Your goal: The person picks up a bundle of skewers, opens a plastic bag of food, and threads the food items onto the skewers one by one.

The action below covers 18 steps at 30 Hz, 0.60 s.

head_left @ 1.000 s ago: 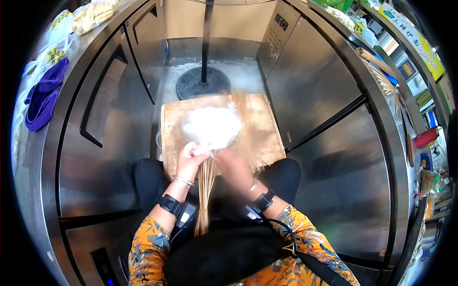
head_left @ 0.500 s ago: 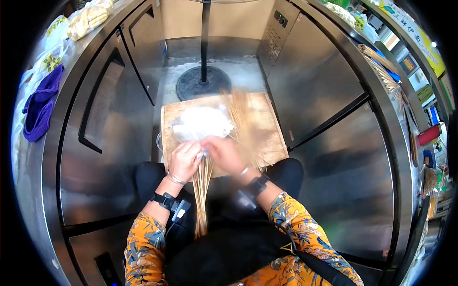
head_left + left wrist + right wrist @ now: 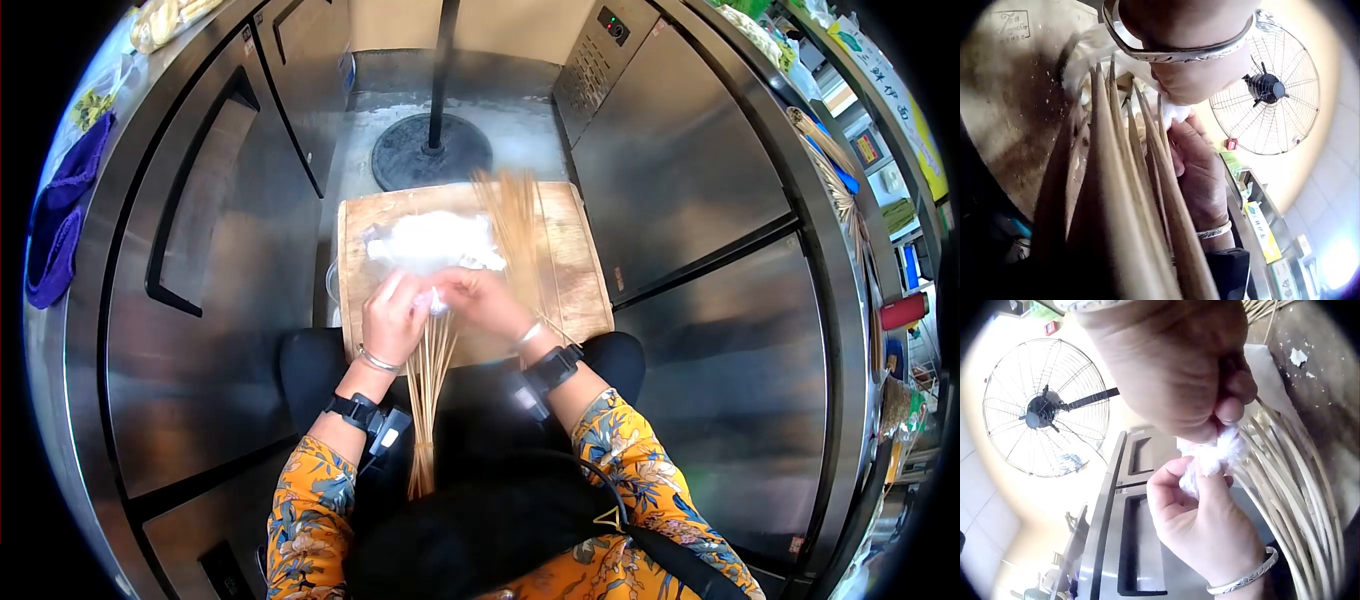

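Observation:
Both hands meet at the near edge of a wooden board (image 3: 375,212). The left hand (image 3: 392,318) pinches the gathered plastic of a white bag (image 3: 430,240) between thumb and fingers. In the right wrist view the right hand (image 3: 1179,369) has its fingers curled onto the same crumpled plastic (image 3: 1216,453), touching the left hand (image 3: 1204,519). A bundle of thin sticks (image 3: 425,400) runs from the bag down toward the lap, tied round near its lower end. Those sticks (image 3: 1129,206) fill the front of the left wrist view. What the bag holds is hard to make out.
More loose sticks (image 3: 517,230) lie on the board's right part. Beyond it stands a black pole on a round base (image 3: 425,150). Steel cabinets (image 3: 690,150) flank both sides. A purple cloth (image 3: 65,225) hangs at the left counter; further sticks (image 3: 830,160) lie on the right one.
Both hands have come close together at the bag's gathered plastic, after the right hand was lower and farther off. The bag has shifted a little, and the head view has tilted slightly.

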Tool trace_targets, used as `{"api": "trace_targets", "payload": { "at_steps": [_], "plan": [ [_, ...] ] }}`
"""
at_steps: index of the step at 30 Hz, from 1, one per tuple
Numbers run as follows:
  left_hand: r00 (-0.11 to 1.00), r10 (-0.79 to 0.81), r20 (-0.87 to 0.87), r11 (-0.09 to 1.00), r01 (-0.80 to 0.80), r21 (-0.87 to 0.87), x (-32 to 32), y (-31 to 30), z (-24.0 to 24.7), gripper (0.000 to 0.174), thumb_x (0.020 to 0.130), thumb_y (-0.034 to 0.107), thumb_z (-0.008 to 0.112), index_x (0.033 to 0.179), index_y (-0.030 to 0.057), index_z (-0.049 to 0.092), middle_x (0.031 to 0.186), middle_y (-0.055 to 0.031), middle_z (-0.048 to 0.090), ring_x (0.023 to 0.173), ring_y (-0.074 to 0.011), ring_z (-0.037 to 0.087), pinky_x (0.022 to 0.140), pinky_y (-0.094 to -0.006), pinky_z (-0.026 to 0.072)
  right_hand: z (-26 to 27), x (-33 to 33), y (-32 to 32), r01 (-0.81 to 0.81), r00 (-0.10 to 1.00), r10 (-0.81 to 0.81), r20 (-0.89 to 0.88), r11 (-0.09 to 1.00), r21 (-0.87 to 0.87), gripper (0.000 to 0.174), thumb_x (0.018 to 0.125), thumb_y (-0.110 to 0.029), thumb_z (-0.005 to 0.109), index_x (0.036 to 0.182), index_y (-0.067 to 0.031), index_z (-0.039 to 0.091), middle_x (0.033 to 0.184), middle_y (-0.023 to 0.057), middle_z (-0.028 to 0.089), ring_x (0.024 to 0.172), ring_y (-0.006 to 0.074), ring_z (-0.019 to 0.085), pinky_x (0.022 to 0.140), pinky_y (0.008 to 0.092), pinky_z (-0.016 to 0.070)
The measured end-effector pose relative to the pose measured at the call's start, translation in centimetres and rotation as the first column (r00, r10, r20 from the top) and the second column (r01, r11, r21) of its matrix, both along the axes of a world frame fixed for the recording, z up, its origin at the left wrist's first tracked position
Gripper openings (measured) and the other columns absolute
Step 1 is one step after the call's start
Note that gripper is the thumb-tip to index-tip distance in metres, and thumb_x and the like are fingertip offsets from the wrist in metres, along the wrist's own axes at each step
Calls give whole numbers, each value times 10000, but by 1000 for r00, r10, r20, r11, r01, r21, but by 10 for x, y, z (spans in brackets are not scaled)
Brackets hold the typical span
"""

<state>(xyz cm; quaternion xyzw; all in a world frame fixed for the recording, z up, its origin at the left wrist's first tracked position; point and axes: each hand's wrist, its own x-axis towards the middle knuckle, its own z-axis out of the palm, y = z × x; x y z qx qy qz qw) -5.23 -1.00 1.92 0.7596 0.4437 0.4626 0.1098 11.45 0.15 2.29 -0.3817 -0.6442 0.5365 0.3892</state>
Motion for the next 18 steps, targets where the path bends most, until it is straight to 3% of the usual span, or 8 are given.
{"api": "trace_targets", "payload": {
  "at_steps": [4,7,10,14,15,17,18],
  "plan": [
    [994,11,112,994,1,-111,2,0,3,117,700,-46,645,763,15,567,764,-118,569,682,-277,581,584,-317,466,-1,3,3,25,962,-58,266,992,127,96,874,-67,536,928,-47,613,786,81,645,704,143,602,669,288,476],
    [990,21,140,990,-1,-143,1,-1,3,119,693,-37,660,741,21,568,748,-119,572,692,-276,576,592,-320,459,-8,0,4,46,960,-101,262,977,210,78,848,-109,563,893,-66,611,749,126,627,647,226,607,612,329,471],
    [997,4,79,1000,-2,-23,1,0,6,129,687,-20,677,731,28,566,732,-114,567,686,-281,561,604,-333,451,-1,-3,-2,107,923,-195,331,958,266,62,829,-101,575,865,-64,609,748,135,632,643,276,614,594,346,476],
    [998,-58,38,985,64,-161,-4,-25,5,139,683,1,697,713,36,566,679,-90,537,666,-275,540,592,-332,433,1,-6,-10,159,862,-301,407,924,348,64,820,-102,583,864,-62,608,744,140,632,650,295,618,593,360,483],
    [994,-41,98,959,67,-275,-6,-33,4,136,697,-9,692,725,33,566,715,-78,545,677,-225,547,618,-303,442,-6,-6,-10,147,850,-313,423,913,380,72,819,-100,583,874,-62,608,754,140,634,664,296,621,601,361,485],
    [968,-14,250,886,128,-446,-13,-44,-3,179,701,19,699,811,28,558,846,-96,546,751,-252,553,668,-318,462,-8,-9,-12,178,860,-347,373,891,418,97,810,-72,580,901,-64,614,782,136,632,694,284,622,623,349,488],
    [960,-38,278,894,157,-419,-19,-53,-9,300,704,25,714,939,37,528,976,-83,506,843,-202,533,716,-292,457,-4,-8,-16,221,877,-368,309,880,420,124,801,-45,576,916,-66,619,801,132,629,710,273,621,635,337,489]
  ]
}}
